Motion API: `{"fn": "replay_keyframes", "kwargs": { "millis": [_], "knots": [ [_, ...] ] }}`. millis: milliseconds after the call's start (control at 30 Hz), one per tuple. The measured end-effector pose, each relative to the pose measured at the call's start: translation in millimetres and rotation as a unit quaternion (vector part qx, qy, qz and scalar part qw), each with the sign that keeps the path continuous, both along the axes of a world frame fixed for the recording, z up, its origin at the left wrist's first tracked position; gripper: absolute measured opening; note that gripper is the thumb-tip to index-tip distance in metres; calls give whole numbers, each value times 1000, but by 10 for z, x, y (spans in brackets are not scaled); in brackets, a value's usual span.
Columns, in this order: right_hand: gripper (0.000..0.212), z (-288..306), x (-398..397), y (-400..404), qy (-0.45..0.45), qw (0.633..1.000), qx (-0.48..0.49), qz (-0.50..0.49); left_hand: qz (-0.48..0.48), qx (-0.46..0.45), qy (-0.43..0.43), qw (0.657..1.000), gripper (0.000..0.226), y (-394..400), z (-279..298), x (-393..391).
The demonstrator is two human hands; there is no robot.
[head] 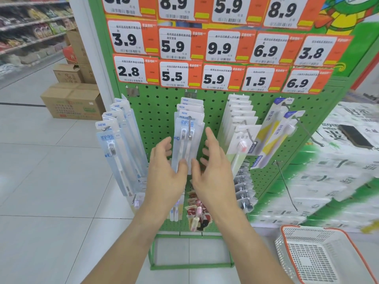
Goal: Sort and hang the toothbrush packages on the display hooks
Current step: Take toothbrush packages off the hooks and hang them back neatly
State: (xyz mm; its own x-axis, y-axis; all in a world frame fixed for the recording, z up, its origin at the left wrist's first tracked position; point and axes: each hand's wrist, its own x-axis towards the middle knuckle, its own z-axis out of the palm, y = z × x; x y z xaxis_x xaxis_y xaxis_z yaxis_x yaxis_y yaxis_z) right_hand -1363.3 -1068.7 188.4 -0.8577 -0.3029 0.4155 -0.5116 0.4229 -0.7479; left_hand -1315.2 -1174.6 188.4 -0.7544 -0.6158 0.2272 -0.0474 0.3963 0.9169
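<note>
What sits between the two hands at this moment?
In the head view, the front toothbrush package of the middle hook's stack hangs between the left hand and right hand, both open.

Price cards point(215, 48) on the green pegboard point(162, 111), orange-edged, each with a barcode and small print too blurred to read:
- Top row, partly cut off: 8.9, 5.9, 8.9.
- Second row: 3.9, 5.9, 9.9, 6.9, 3.8.
- Third row: 2.8, 5.5, 5.9, 1.5, 6.9.

Left-hand toothbrush packages point(114, 144): "NEW" on blue header tabs. Centre toothbrush packages point(189, 119): "NEW" likewise. Other package lettering and the cardboard box point(73, 103) print are illegible.
</note>
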Motion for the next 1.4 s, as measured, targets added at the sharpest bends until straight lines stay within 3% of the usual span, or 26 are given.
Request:
{"fn": "replay_keyframes", "kwargs": {
  "millis": [133, 200, 300, 400, 600, 700, 833, 933, 1400],
  "knots": [
    [38, -111, 126, 249, 38, 995, -84, -33, 36, 59, 97, 993, 30, 188, 1, 157],
    [22, -139, 147, 426, 62, 990, -115, -60, -22, 73, 103, 992, 27, 261, -9, 175],
    [9, -123, 88, 651, 61, 980, -155, -107, -135, 60, 42, 988, 20, 359, 6, 74],
    [15, -31, -46, 789, 54, 971, -185, -141, -186, 25, -19, 982, 18, 461, -48, -118],
    [24, 11, -322, 947, -28, 974, -155, -163, -235, -53, -90, 966, 48, 606, -220, -467],
    [31, -57, -391, 969, -83, 980, -121, -131, -221, -24, -54, 973, 35, 652, -249, -571],
    [13, -159, -395, 951, -107, 982, -130, -83, -204, 1, -31, 978, 6, 667, -310, -604],
    [6, -177, -375, 969, -117, 976, -170, -66, -221, 29, -21, 975, 6, 657, -322, -552],
    [11, -222, -31, 1157, -99, 962, -256, -1, -298, 164, 8, 940, 12, 715, -280, -115]
  ]
}}
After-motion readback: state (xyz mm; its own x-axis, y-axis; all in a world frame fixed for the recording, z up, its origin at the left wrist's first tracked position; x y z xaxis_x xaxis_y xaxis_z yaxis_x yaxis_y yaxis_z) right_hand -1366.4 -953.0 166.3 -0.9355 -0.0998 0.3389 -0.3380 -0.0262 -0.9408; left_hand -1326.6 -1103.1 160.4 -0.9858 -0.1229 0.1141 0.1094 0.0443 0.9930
